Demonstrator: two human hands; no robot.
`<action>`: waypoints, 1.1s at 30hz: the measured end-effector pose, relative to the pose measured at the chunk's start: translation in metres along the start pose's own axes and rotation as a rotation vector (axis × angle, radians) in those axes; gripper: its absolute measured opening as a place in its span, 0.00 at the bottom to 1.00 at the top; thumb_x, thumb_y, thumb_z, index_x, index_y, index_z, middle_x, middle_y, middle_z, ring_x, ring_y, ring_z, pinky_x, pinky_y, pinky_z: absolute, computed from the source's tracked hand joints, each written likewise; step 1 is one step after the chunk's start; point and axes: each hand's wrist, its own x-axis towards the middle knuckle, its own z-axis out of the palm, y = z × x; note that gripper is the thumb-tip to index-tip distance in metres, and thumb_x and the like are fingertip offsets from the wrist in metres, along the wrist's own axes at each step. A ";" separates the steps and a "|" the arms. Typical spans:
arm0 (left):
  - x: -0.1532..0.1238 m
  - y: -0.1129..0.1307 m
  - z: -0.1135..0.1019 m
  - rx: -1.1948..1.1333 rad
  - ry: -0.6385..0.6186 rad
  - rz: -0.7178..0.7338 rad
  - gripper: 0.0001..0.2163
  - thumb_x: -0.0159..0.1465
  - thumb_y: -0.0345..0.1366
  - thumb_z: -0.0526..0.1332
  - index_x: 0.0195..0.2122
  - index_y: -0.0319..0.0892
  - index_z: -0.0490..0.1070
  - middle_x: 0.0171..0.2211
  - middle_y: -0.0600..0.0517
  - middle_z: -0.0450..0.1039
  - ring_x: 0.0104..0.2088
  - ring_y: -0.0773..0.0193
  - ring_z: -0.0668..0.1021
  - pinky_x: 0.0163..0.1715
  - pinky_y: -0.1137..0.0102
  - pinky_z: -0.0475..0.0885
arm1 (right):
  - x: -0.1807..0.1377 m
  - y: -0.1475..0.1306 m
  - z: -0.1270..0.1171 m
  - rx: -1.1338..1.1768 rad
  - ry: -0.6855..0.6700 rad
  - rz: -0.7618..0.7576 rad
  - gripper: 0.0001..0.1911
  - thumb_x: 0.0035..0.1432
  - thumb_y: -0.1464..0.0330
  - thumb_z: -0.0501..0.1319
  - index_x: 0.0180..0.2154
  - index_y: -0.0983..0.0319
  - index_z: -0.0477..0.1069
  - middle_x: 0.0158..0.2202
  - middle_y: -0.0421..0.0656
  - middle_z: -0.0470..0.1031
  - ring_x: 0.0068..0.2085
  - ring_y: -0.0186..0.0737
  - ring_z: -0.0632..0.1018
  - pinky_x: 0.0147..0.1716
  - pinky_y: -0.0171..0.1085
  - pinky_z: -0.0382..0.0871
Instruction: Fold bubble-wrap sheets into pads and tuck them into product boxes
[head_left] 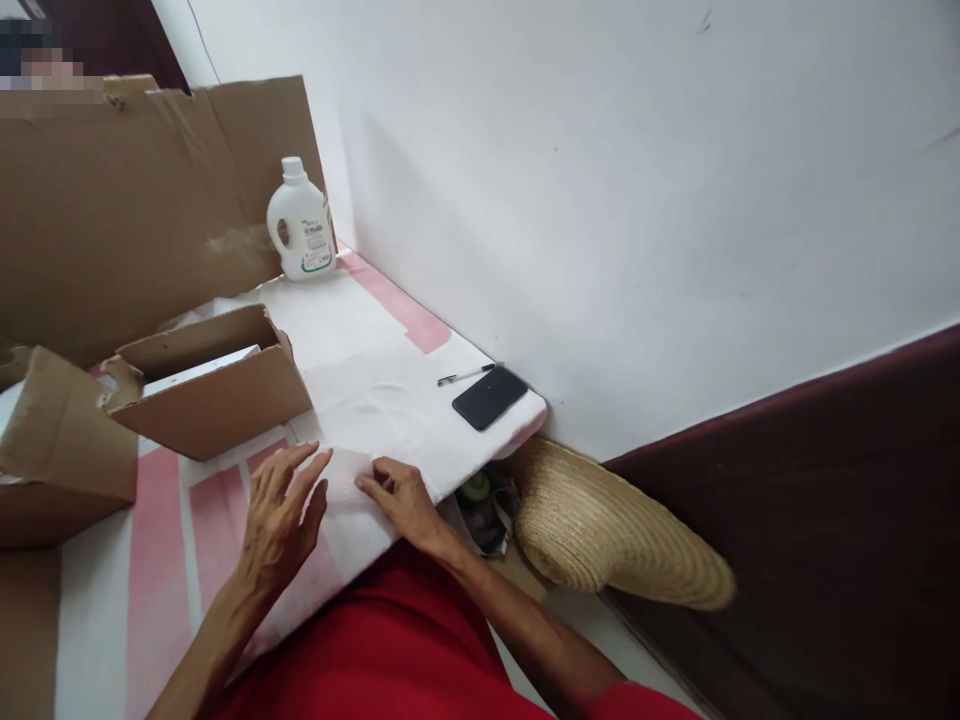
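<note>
1. Left hand (281,515): flat on the white cloth (360,400), palm down, fingers spread and straight, gripping nothing; fingertips pointing toward the cardboard box.
2. Right hand (401,500): resting on the same cloth near the table's front edge, fingers half curled, tips pressed onto the fabric; possibly pinching a small fold, though hard to tell from this angle.
3. Hands close together, just apart, with a strip of white cloth between them.
4. White cloth: spread over the table top, pink stripes (157,560) running along the left part and a pink band (397,305) beside the wall.
5. Open cardboard box (214,390): standing on the cloth just behind the left hand, something white inside.
6. Second cardboard box (60,450): at the far left, partly out of view.
7. Large cardboard sheet (135,210): upright behind the boxes.
8. White plastic bottle (300,225): upright in the far corner, against the cardboard sheet.
9. Black phone (490,397): lying flat near the table's right corner, well apart from the hands.
10. Pen (465,376): just beside the phone, on the wall side.
11. Straw hat (615,530): below the table corner, leaning by the wall.
12. Red clothing (405,650): at the bottom of the view.
</note>
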 end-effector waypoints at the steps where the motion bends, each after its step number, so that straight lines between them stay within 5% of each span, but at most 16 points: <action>1: -0.001 0.002 0.006 0.008 0.005 0.010 0.23 0.67 0.27 0.59 0.63 0.46 0.64 0.54 0.43 0.75 0.56 0.54 0.76 0.59 0.56 0.67 | 0.006 0.001 0.000 -0.001 0.019 0.024 0.17 0.64 0.66 0.63 0.24 0.60 0.63 0.23 0.33 0.63 0.28 0.33 0.66 0.29 0.32 0.59; 6: -0.031 0.006 0.045 0.081 -0.164 -0.001 0.24 0.69 0.34 0.57 0.67 0.45 0.62 0.62 0.40 0.71 0.62 0.50 0.72 0.61 0.55 0.65 | 0.028 0.010 -0.002 -0.176 0.056 0.086 0.03 0.61 0.69 0.65 0.36 0.61 0.72 0.25 0.34 0.69 0.29 0.36 0.72 0.34 0.33 0.66; 9: -0.051 0.002 0.064 0.114 -0.253 -0.051 0.25 0.70 0.41 0.57 0.68 0.43 0.61 0.65 0.38 0.67 0.66 0.47 0.68 0.62 0.54 0.63 | 0.024 0.007 -0.002 -0.294 0.146 0.059 0.18 0.62 0.69 0.64 0.53 0.64 0.70 0.39 0.46 0.77 0.41 0.46 0.77 0.45 0.42 0.72; 12: -0.062 -0.005 0.073 0.061 -0.301 -0.095 0.26 0.71 0.42 0.56 0.69 0.46 0.59 0.68 0.41 0.64 0.68 0.49 0.65 0.63 0.54 0.62 | 0.014 0.001 -0.004 -0.492 0.158 -0.189 0.29 0.64 0.63 0.65 0.63 0.64 0.64 0.56 0.57 0.72 0.56 0.55 0.72 0.55 0.51 0.69; 15: -0.062 -0.012 0.073 0.006 -0.313 -0.101 0.26 0.70 0.40 0.56 0.69 0.46 0.59 0.67 0.41 0.64 0.67 0.49 0.66 0.61 0.55 0.64 | 0.009 0.001 -0.007 -0.564 -0.061 -0.429 0.29 0.62 0.58 0.68 0.60 0.62 0.67 0.56 0.55 0.73 0.58 0.56 0.71 0.57 0.54 0.67; 23: -0.037 -0.019 0.069 -0.067 -0.321 -0.112 0.22 0.68 0.33 0.55 0.63 0.43 0.67 0.57 0.41 0.75 0.56 0.54 0.75 0.52 0.59 0.70 | 0.017 0.023 -0.017 -0.650 -0.241 -0.537 0.21 0.62 0.69 0.67 0.55 0.65 0.69 0.55 0.56 0.75 0.55 0.53 0.75 0.56 0.49 0.70; 28: -0.015 -0.021 0.059 -0.148 -0.277 -0.144 0.15 0.66 0.30 0.56 0.53 0.45 0.74 0.42 0.47 0.80 0.43 0.59 0.80 0.43 0.64 0.74 | 0.033 0.004 -0.031 -0.503 -0.236 -0.424 0.13 0.61 0.75 0.61 0.47 0.62 0.74 0.44 0.48 0.80 0.45 0.47 0.79 0.47 0.44 0.72; 33: 0.030 -0.028 0.000 -0.133 -0.032 -0.217 0.21 0.69 0.38 0.59 0.63 0.44 0.63 0.53 0.44 0.75 0.51 0.60 0.77 0.50 0.65 0.73 | 0.074 -0.059 -0.082 -0.172 -0.226 -0.230 0.04 0.62 0.70 0.62 0.38 0.58 0.76 0.29 0.36 0.75 0.30 0.36 0.75 0.32 0.33 0.69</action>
